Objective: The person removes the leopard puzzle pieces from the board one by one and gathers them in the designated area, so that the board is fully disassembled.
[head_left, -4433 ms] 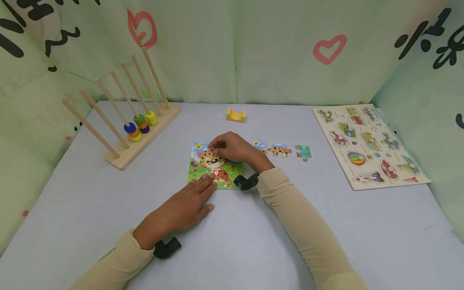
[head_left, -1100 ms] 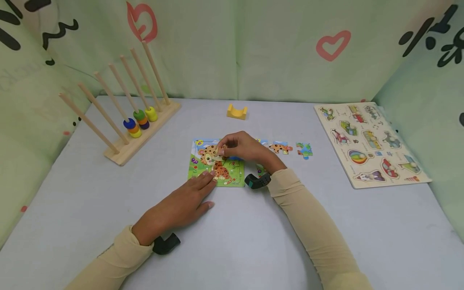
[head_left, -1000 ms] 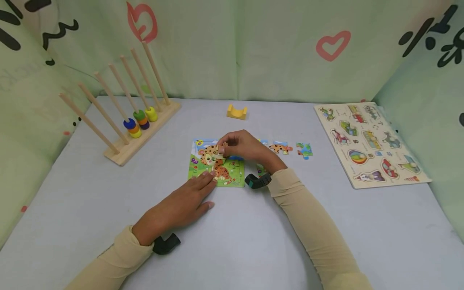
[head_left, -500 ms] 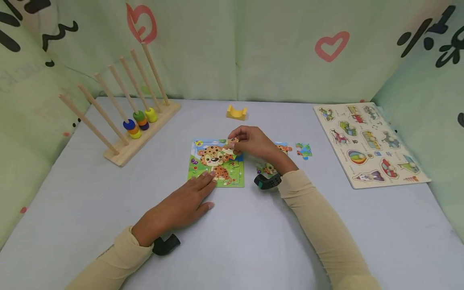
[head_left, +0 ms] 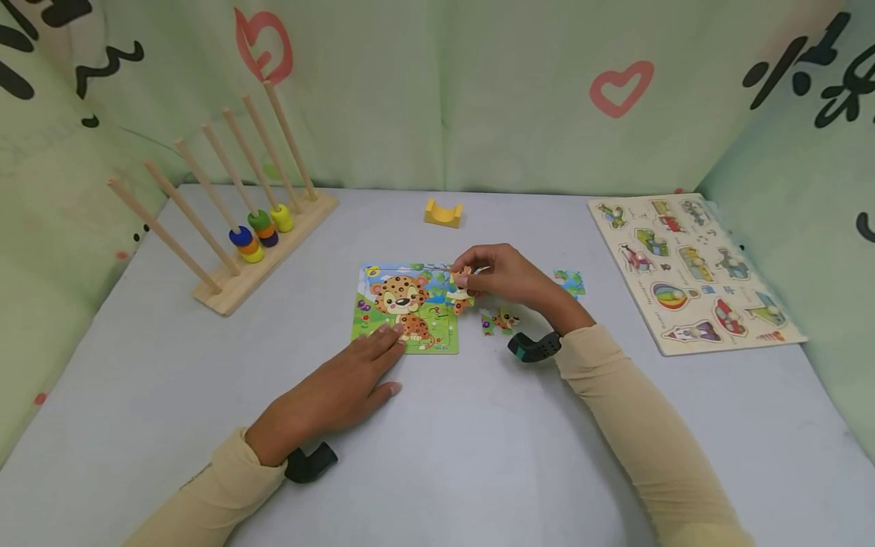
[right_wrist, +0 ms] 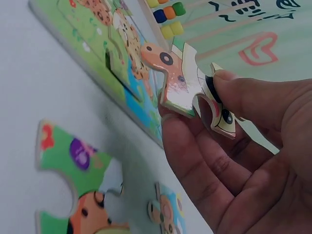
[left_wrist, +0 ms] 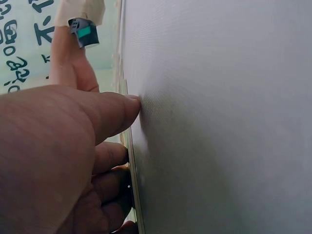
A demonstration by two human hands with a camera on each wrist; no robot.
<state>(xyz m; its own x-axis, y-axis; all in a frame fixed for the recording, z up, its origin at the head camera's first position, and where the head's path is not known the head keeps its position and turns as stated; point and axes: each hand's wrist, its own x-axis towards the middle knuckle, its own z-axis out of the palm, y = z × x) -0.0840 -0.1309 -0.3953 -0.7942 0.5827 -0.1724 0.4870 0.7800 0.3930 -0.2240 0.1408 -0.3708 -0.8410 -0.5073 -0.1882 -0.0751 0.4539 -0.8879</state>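
By the right edge of the leopard puzzle [head_left: 446, 340], I pinch a spotted piece [right_wrist: 178, 87] with my right hand [head_left: 504, 273]; my left hand [head_left: 338, 395] rests straight-fingered on the puzzle's lower edge. Another piece [head_left: 502, 320] lies nearby on the table [head_left: 478, 448].

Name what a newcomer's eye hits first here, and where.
Likely the leopard puzzle, mid-scene: the left hand rests on its near side while the right hand pinches a loose piece near its right edge. Next, the peg rack with coloured rings, back left; then the pale picture board, lying flat at right.
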